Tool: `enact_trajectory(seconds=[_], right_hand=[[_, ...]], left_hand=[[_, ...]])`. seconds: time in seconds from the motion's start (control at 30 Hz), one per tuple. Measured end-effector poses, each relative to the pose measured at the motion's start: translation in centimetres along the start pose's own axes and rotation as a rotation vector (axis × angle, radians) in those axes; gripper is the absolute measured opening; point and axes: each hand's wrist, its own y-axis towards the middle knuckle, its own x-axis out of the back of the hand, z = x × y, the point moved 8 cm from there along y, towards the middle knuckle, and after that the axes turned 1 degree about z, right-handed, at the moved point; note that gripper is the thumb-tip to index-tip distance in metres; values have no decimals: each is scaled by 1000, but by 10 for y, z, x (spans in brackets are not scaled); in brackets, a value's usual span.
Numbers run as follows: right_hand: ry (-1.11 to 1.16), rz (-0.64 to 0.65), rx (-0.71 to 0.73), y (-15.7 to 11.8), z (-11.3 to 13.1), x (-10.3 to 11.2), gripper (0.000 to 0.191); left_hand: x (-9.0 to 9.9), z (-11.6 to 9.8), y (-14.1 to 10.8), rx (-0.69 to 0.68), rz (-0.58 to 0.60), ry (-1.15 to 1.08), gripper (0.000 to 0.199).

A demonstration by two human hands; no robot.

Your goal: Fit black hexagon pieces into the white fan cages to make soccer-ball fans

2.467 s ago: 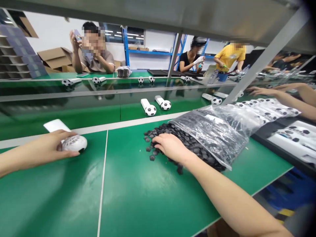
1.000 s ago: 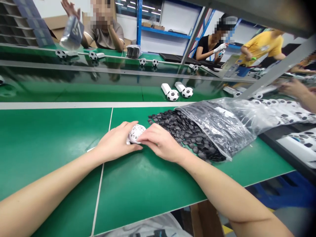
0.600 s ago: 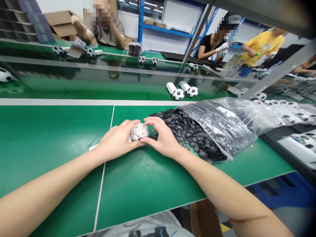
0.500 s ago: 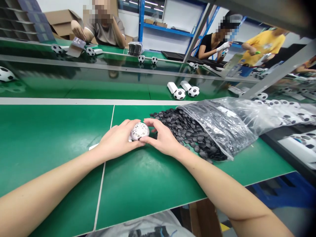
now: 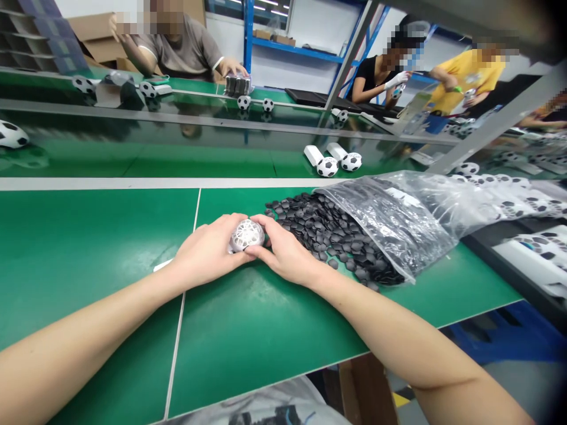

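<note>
The left hand (image 5: 206,251) and the right hand (image 5: 283,251) are close together over the green tabletop (image 5: 248,354). Between them is a white ball (image 5: 247,235) with lots of holes in its top. The left hand's grip is closed around the left side of the ball. The right hand's grip holds the other side, with its thumb at the front and a finger at the back. A bit of a white handle (image 5: 163,265) pokes out past the left wrist.

Near the right hand is a big pile of small black pieces (image 5: 336,236). They spill out of the open end of a clear bag (image 5: 390,218), which lies on its side. More ball toys (image 5: 514,206), white with black spots, lie past the bag. A dark tray (image 5: 500,254) is at the right, with white parts on it.

Past the pale strip (image 5: 110,183), two spotted ball toys (image 5: 328,167) lie side by side on a shiny green surface (image 5: 212,159). Across from the hands, a person in a grey-brown shirt (image 5: 181,56) touches a small stack (image 5: 238,86).
</note>
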Motion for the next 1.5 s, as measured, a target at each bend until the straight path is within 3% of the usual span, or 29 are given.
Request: enact_trajectory(seconds=[0.13,0.27,0.43,0.57,0.73,1.03,1.13,1.27,1.5], right_hand=[[17,-16,-9,4,-4,15,32],[-208,-81,-66,5,-18,45,8],[-335,115,-143,1,-34,36,8],[-357,148,-150,0,-35,28,7],[-114,137,-73,-2,-20,26,7],[352,33,-156,0,-17,24,18],[298,7,-42,1,-7,26,15],[87,-87,168,-3,13,33,10],[-136,-141,310,-10,35,29,11]], left_hand=[[-1,-1,-1,-15,21,11,58],[0,7,0,-38,61,59,60],[3,14,3,-95,84,184,65],[3,12,1,-106,68,169,66],[2,8,1,-154,55,174,66],[0,10,2,-155,118,155,66],[-3,10,1,-147,129,163,65],[-5,10,0,-144,122,138,79],[-5,11,0,-135,94,106,81]])
